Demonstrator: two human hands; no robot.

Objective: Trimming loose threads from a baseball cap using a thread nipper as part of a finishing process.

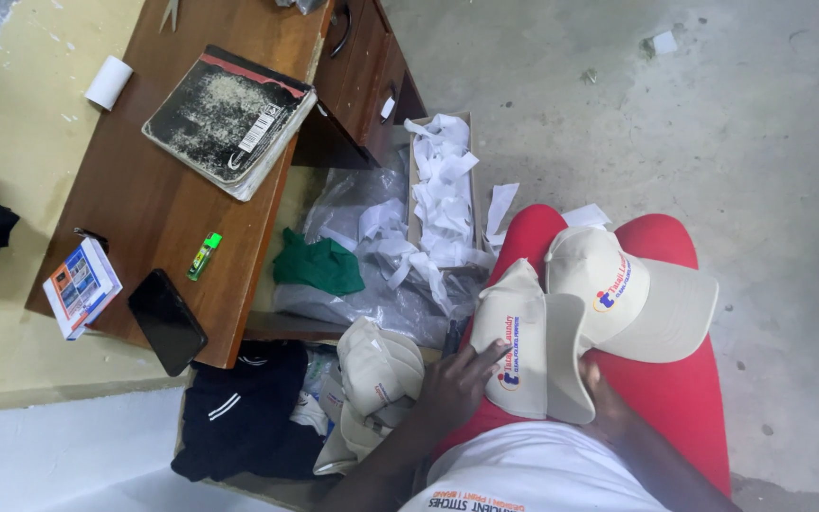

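Note:
Two cream caps lie on my red-trousered lap: one cap (639, 284) faces up with its brim to the right, and a second cap (523, 332) lies to its left. My left hand (454, 384) rests flat with fingers on the second cap's lower edge. My right hand (604, 403) is partly hidden under that cap's brim, gripping it from below. More cream caps (376, 374) are piled beside my left knee.
A brown wooden desk (154, 190) holds a worn black book (229, 118), a green lighter (205, 254), a black phone (167, 320) and a small card pack (81, 286). White paper strips (443, 204) fill a box, beside green cloth (319, 265) and dark clothing (239, 412).

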